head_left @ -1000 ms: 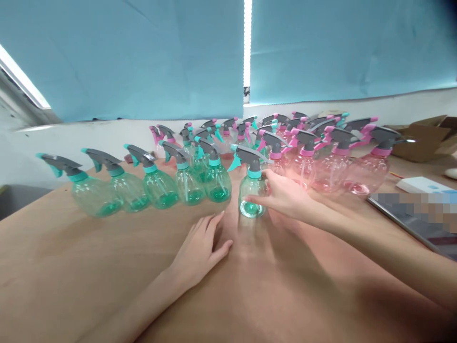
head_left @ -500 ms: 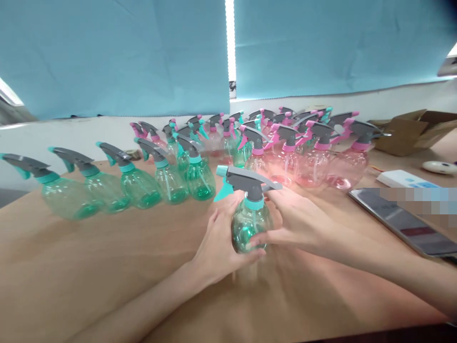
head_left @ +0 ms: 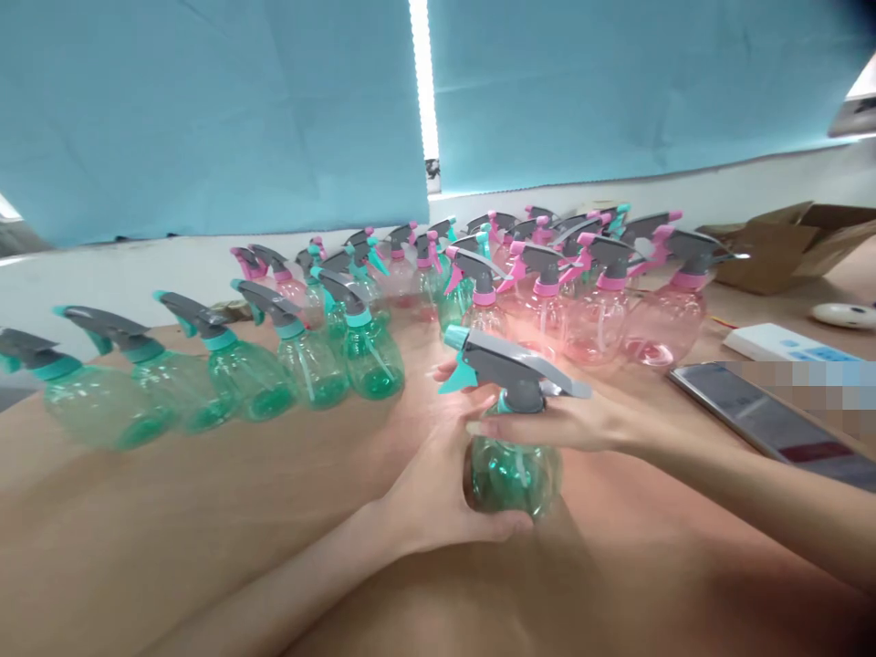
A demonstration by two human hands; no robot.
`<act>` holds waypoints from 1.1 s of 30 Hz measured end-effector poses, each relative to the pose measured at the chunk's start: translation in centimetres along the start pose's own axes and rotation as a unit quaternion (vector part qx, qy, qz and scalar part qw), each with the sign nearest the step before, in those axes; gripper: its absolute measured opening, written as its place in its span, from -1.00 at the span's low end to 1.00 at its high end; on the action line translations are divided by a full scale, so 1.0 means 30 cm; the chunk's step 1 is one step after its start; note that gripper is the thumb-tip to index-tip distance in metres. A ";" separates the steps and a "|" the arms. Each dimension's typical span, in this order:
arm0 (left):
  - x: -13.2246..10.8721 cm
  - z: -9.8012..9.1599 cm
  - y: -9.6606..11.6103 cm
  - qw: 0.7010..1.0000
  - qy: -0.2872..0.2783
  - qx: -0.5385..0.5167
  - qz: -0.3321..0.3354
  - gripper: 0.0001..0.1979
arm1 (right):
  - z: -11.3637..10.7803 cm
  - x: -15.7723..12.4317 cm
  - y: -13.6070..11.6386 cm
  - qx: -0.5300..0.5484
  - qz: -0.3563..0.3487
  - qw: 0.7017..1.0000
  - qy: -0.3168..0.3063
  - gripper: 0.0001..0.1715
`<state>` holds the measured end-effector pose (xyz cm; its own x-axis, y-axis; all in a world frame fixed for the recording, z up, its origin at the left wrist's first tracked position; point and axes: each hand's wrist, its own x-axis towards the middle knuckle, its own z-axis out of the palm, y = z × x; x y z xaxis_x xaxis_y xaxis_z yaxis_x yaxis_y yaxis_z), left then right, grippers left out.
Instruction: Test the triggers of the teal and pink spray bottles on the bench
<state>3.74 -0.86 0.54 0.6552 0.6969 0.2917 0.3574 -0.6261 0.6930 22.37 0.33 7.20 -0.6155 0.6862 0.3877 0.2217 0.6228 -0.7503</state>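
A green spray bottle (head_left: 516, 474) with a grey and teal spray head stands upright near the middle of the wooden table (head_left: 239, 529). My left hand (head_left: 444, 493) is wrapped round the left side of its body, thumb in front and low. The fingers of my right hand (head_left: 547, 424) grip its neck just below the spray head, with part of them hidden behind the bottle. The nozzle points to the left. At the left stands a row of several green spray bottles (head_left: 253, 379); further back at the right are several pink ones (head_left: 602, 319).
A phone (head_left: 773, 424) lies at the right, beside a white box (head_left: 780, 342) and a white mouse (head_left: 845, 316). An open cardboard box (head_left: 773, 251) sits at the back right. Blue curtains (head_left: 219, 119) hang behind the table.
The held bottle appears further right and a little lower. My right hand has gone up from the bottle's body to its neck. The camera view has shifted slightly.
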 end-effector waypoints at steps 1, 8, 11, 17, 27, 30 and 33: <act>-0.001 0.000 -0.006 1.000 -0.002 -0.009 -0.003 0.06 | 0.002 0.006 -0.008 0.005 -0.008 1.000 0.001 -0.38; -0.003 -0.045 -0.039 0.999 -0.033 0.027 0.014 -0.05 | 0.017 0.039 -0.037 0.054 0.020 0.997 0.044 -0.33; -0.015 -0.080 -0.062 0.993 -0.049 0.109 0.005 -0.11 | 0.019 0.054 -0.022 0.052 0.027 0.997 0.058 -0.39; -0.049 -0.118 -0.094 0.974 -0.085 0.210 -0.029 -0.24 | 0.005 0.049 0.032 0.055 0.025 0.994 0.090 -0.35; -0.060 -0.110 -0.103 0.963 -0.079 0.256 -0.024 -0.42 | -0.002 0.036 0.052 0.047 0.045 0.995 0.076 -0.42; -0.059 -0.111 -0.105 0.961 -0.081 0.262 -0.023 -0.46 | -0.003 0.038 0.046 0.046 0.066 0.993 0.081 -0.47; -0.058 -0.110 -0.106 0.962 -0.078 0.261 -0.022 -0.50 | -0.005 0.041 0.042 0.038 0.077 0.992 0.089 -0.51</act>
<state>-0.74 1.08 0.01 0.7086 0.6918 0.1391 0.6466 -0.7155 0.2646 22.01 2.02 6.80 -0.4336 0.8311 0.3481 0.2420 0.4795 -0.8435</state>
